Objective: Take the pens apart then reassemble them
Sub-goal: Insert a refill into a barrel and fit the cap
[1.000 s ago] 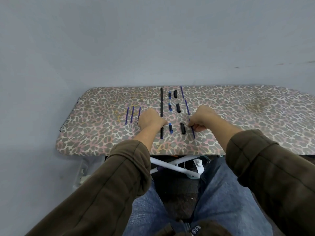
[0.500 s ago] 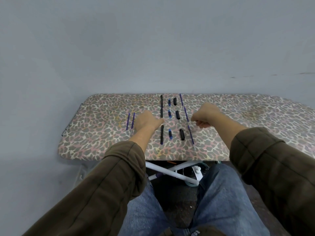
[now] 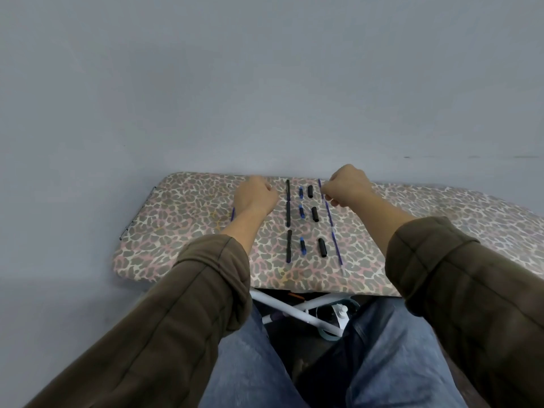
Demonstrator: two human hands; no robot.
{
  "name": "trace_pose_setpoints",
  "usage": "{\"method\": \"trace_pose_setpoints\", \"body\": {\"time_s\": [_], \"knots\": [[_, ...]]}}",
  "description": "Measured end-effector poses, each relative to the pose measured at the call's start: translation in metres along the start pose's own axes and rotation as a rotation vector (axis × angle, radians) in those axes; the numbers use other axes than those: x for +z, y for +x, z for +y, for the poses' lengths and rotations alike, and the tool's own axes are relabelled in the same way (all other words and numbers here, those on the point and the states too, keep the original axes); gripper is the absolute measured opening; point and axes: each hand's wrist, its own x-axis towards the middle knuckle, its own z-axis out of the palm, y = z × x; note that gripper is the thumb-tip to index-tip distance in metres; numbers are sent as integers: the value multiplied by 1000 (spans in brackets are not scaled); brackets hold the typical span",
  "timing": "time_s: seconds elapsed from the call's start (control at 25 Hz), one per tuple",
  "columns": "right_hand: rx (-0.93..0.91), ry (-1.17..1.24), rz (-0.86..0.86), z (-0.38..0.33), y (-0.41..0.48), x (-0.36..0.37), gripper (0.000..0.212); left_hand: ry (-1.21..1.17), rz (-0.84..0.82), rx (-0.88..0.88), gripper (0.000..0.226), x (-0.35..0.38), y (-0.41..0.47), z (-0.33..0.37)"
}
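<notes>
Pen parts lie in columns on the leopard-print ironing board (image 3: 176, 231): three black barrels (image 3: 288, 245), three short blue tips (image 3: 302, 245), three black caps (image 3: 322, 247) and thin blue refills (image 3: 335, 245). My left hand (image 3: 256, 197) hovers as a closed fist just left of the far barrel, with nothing showing in it. My right hand (image 3: 347, 184) is curled shut at the far end of the refill column, its fingertips beside the far refill; I cannot tell if they touch it. A blue pen (image 3: 232, 214) peeks out behind my left wrist.
A grey wall rises right behind the board. The board's white metal legs (image 3: 294, 312) and a small white bottle (image 3: 341, 313) sit below the near edge, between my knees. The right half of the board carries no parts.
Both hands lifted off the near row and moved to the far end of the board. The near refill now lies uncovered. The camera tilted up, so the board sits lower in view.
</notes>
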Motion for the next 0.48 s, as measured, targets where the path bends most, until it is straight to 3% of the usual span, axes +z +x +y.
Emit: {"method": "trace_pose_setpoints", "body": {"time_s": [0.48], "knots": [[-9,-2,-86,-44,56,56,17,-37,-27,-24,44,9,64,-23]]}}
